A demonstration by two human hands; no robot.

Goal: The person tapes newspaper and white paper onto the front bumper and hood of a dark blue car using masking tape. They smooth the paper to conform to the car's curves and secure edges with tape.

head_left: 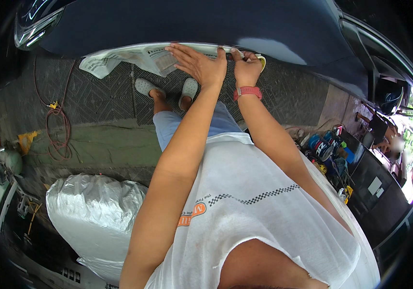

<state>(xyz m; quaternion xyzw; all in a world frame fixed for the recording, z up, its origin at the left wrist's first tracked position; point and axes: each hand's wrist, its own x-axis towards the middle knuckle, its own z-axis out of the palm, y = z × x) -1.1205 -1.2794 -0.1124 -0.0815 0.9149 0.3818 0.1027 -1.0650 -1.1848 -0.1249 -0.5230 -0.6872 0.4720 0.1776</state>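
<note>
Paper (104,65) pressed by left hand (202,64), fingers spread; tape (264,62) held in curled right hand (248,70) — paper could be creased by uneven pull.

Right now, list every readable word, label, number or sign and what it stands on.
I don't copy wording; places only.
Newspaper: dark print, mostly too small to read.
White shirt: dark lettering, and pale letters on orange patches, partly hidden.
Blue round container: large white lettering.
White sheets on the dark panel: any print too small to read.
</note>
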